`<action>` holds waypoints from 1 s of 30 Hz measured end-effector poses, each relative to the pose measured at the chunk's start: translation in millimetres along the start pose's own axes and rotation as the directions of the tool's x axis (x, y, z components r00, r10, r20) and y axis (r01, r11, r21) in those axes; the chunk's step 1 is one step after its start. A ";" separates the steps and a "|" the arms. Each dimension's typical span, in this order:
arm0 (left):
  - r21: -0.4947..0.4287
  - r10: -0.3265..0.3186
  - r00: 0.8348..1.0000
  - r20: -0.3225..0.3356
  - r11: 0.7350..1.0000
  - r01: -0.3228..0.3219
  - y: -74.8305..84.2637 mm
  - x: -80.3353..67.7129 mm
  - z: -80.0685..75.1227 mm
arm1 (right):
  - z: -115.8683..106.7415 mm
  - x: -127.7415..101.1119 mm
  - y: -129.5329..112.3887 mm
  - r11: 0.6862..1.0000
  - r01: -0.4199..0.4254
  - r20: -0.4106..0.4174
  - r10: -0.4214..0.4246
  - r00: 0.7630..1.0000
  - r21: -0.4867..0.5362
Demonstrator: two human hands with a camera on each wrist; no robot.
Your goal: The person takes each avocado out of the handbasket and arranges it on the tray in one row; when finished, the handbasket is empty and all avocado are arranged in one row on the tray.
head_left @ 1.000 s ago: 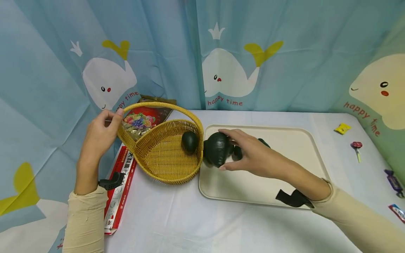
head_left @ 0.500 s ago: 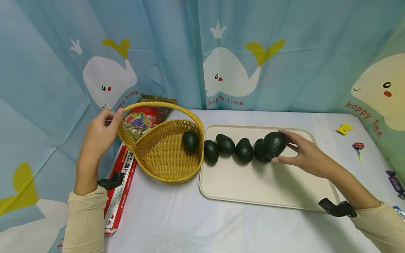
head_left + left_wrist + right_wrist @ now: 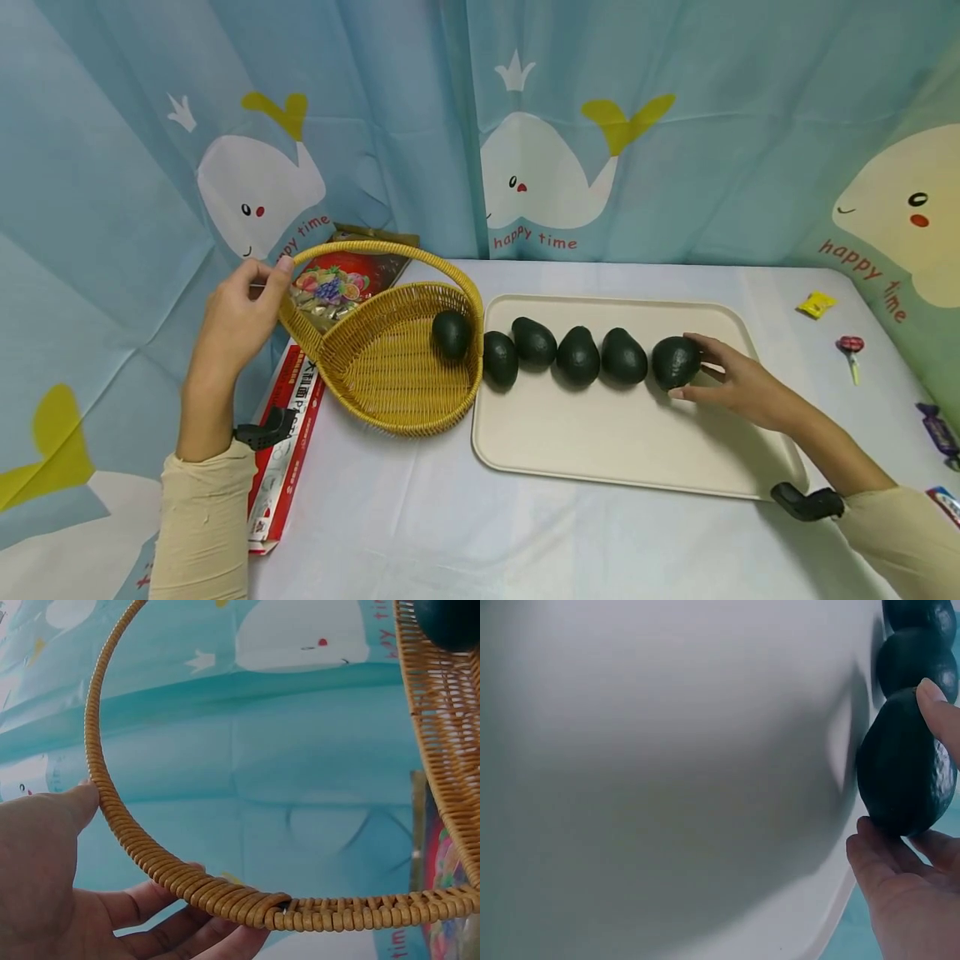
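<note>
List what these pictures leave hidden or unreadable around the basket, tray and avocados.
- Box print: head view, too small, partly under the basket.
- Rightmost avocado: far side hidden by the right hand.
- Tray: right wrist view, blurred.
- Basket avocado: left wrist view, cut off at the top edge.

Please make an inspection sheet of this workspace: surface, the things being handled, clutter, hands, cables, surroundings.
Surface: table under a white cloth.
Things in hand: five avocados in a row on the cream tray; rightmost avocado rests on it. One avocado in basket. Wicker basket is tilted.
Clutter: red box beneath the basket, candy bag behind it, wrapped sweets at the right edge.
Hands: left hand grips the basket handle; right hand holds the rightmost avocado with fingertips.
Cables: nothing seen.
Surroundings: blue whale curtain behind.
</note>
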State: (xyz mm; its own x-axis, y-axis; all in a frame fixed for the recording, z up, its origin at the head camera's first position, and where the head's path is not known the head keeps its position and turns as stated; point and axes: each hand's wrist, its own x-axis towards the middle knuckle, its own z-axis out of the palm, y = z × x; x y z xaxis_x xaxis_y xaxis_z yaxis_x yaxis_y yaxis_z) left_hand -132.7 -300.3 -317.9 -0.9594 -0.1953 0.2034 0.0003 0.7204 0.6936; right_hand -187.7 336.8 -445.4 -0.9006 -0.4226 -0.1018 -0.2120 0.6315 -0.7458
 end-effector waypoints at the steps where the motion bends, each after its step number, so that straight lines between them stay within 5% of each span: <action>1: 0.000 0.001 1.000 -0.001 1.000 -0.001 -0.3 0.1 0.1 | 0.0 0.3 1.1 1.000 -0.002 0.006 0.002 1.000 0.004; 9: -0.001 0.002 1.000 -0.007 1.000 -0.002 -0.7 -0.6 -0.1 | 0.0 1.6 -2.7 1.000 -0.014 0.024 0.015 1.000 -0.013; 19: 0.004 -0.001 1.000 -0.002 1.000 0.001 -0.8 -0.1 0.3 | -8.0 2.9 -21.2 0.986 0.002 0.004 -0.001 1.000 -0.167; 30: -0.003 -0.005 1.000 0.009 1.000 0.005 1.2 0.7 0.4 | -0.4 15.3 -86.6 0.974 0.086 -0.017 -0.092 0.996 -0.211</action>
State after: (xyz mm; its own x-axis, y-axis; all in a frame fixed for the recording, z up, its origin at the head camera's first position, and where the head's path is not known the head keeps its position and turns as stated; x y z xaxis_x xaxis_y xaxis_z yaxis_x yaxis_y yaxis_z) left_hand -133.4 -299.4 -317.2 -0.9620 -0.1928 0.1933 -0.0037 0.7171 0.6970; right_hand -183.2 275.8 -382.1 -0.8836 -0.4678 -0.0217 -0.3642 0.7157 -0.5959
